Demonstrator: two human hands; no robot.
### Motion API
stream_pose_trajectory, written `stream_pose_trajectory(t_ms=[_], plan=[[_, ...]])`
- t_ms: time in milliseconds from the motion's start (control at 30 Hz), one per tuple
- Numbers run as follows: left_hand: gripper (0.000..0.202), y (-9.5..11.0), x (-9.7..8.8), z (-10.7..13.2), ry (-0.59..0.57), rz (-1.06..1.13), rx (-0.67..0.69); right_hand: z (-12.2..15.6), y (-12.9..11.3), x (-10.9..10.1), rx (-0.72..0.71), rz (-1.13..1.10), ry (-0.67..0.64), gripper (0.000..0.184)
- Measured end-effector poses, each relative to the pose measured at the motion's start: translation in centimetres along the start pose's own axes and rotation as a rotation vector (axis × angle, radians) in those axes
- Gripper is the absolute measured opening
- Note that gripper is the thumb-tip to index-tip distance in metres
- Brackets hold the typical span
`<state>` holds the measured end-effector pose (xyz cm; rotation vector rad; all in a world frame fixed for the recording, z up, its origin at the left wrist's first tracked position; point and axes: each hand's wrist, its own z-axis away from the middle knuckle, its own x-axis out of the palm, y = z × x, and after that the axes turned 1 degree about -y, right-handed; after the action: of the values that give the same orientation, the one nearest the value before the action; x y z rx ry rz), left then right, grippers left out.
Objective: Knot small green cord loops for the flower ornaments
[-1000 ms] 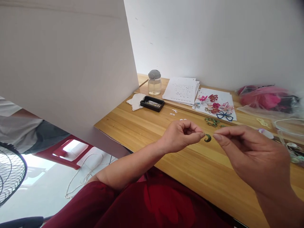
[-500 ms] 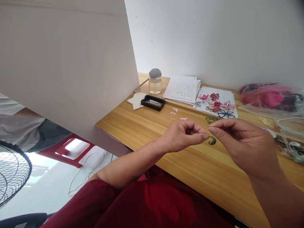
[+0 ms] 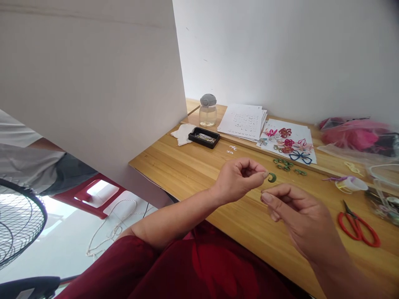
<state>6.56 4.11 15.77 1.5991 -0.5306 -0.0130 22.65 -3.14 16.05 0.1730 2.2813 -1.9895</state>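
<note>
Left hand (image 3: 237, 179) pinching a curled green piece (image 3: 274, 178) above the wooden table (image 3: 181, 166); right hand (image 3: 301, 214) just beside, thumb to finger, contents unclear! Paper stack's (image 3: 241, 120) marks, too small to read; pale wall (image 3: 280, 54) behind.

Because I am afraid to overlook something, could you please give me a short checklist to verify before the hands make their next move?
1. Green curved piece held at the fingertips of the left hand: ok.
2. Both hands touching that piece: not ok; the right hand is apart from it.
3. Fine thread or wire between the right fingertips: cannot tell; too small to see.
4. Red-handled scissors lying on the table, apart from the right hand: ok.
5. Black tray upright, with small pieces inside: ok.
6. Grey lid on the bottle: ok.
</note>
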Motion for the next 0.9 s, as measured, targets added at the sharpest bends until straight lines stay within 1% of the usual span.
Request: stream_pose_trajectory(t_ms=[67,167,233,300,400,467,533,633,700,733,800,833,900], plan=[[0.046,-0.1,0.0,0.1,-0.026,-0.033,-0.004,0.3,-1.2,-0.6,-0.136,0.210,0.111,0.018],[0.045,0.1,0.0,0.3,-0.125,-0.044,-0.024,-0.4,-3.0,-1.6,-0.303,0.417,0.199,0.013],[0.046,0.4,0.0,0.5,-0.188,-0.040,-0.034,-1.2,-3.7,-2.1,-0.362,0.480,0.224,0.012],[0.047,0.7,0.0,0.6,-0.231,-0.035,-0.044,-2.2,-3.7,-2.4,-0.387,0.476,0.217,0.011],[0.049,1.0,0.1,0.7,-0.255,-0.030,-0.041,-3.6,-3.1,-2.6,-0.364,0.380,0.182,0.013],[0.049,1.0,0.1,0.7,-0.259,-0.014,-0.039,-4.2,-2.5,-2.5,-0.302,0.276,0.152,0.017],[0.048,1.0,0.1,0.7,-0.250,0.014,-0.038,-4.6,-1.7,-2.3,-0.206,0.136,0.102,0.024],[0.047,0.7,0.1,0.4,-0.214,0.063,-0.032,-4.6,-0.4,-1.8,-0.023,-0.121,0.028,0.037],[0.047,0.5,0.2,0.2,-0.199,0.097,-0.033,-4.1,0.4,-1.3,0.084,-0.248,0.004,0.040],[0.047,0.4,0.2,0.0,-0.190,0.108,-0.034,-3.6,0.8,-1.0,0.115,-0.268,-0.002,0.039],[0.047,0.1,0.2,-0.2,-0.143,0.094,-0.020,-2.4,1.1,-0.5,0.106,-0.202,-0.004,0.034],[0.046,-0.1,0.1,-0.2,-0.108,0.064,-0.003,-1.7,1.0,-0.3,0.068,-0.112,0.004,0.031],[0.042,-0.4,0.0,-0.2,-0.047,-0.038,0.054,-0.4,0.4,-0.1,-0.047,0.144,0.049,0.023]])
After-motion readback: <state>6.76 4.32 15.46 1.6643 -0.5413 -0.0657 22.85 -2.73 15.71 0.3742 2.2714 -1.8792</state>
